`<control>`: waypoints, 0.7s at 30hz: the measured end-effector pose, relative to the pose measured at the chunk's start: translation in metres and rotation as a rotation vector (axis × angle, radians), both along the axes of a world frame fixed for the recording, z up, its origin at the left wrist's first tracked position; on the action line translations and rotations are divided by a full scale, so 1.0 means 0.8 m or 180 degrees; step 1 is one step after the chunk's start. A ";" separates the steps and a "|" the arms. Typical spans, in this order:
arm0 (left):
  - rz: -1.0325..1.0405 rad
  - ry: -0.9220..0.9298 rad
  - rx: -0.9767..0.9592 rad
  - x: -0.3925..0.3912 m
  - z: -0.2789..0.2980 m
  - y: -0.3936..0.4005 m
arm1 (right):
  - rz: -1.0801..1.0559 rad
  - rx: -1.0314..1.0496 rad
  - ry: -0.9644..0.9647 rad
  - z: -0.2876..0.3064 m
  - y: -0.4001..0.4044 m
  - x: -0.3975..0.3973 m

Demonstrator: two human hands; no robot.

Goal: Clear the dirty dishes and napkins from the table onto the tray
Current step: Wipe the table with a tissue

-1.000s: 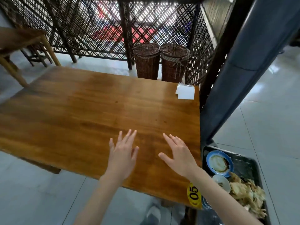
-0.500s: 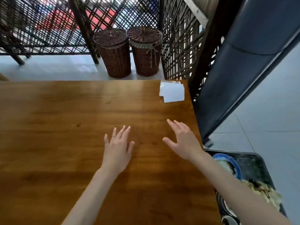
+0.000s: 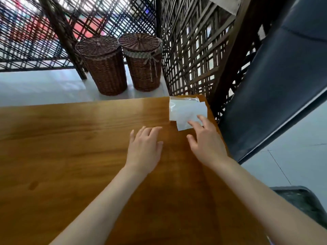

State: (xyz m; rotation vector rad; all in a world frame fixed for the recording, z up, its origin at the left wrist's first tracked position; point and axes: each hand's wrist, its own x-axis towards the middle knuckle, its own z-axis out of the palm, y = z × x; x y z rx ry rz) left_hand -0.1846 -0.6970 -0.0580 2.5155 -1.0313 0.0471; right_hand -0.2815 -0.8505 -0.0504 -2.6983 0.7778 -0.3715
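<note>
A: Far right corner of the wooden table (image 3: pixel 70 147) — white paper napkins (image 3: pixel 185 112), a small overlapping stack, flat on the wood. Something clear and shiny, perhaps a plastic wrapper, along the stack's far edge; too blurred to name for certain.

B: Right hand (image 3: pixel 208 144)?

A: Stretched toward the stack, palm down, fingers spread and nearly straight. Fingertips (image 3: pixel 192 123) over the stack's near edge. Touching or just above — cannot tell. Nothing grasped.

B: Left hand (image 3: pixel 144 149)?

A: Just beside the right, palm down above bare wood, fingers loosely extended, relaxed, holding nothing. Short of the napkins, to their left.

B: The tray (image 3: pixel 299 197)?

A: Only a dark corner showing, lower right, below the table's right edge, partly hidden behind the right forearm. Contents not visible from here.

B: Beyond the table?

A: Two lidded brown wicker baskets (image 3: pixel 122 64), side by side and touching, standing on the pale floor just past the table's far edge. Dark wooden lattice screens (image 3: pixel 191 55) behind them and along the right side. Red blur through the lattice, upper left. On the right, a broad dark blue-grey padded panel (image 3: pixel 276 85) running diagonally, next to pale floor tiles.

B: Dishes on the tabletop?

A: Only the napkins seen there.
</note>
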 end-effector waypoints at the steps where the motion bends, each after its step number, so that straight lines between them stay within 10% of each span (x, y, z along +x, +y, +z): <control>1: -0.0007 -0.0020 -0.0047 0.008 0.001 -0.010 | 0.0002 -0.0078 -0.0031 0.002 -0.004 0.007; 21: -0.0778 0.0385 0.0726 0.126 -0.007 -0.095 | -0.0189 -0.0423 -0.0157 0.012 -0.051 0.062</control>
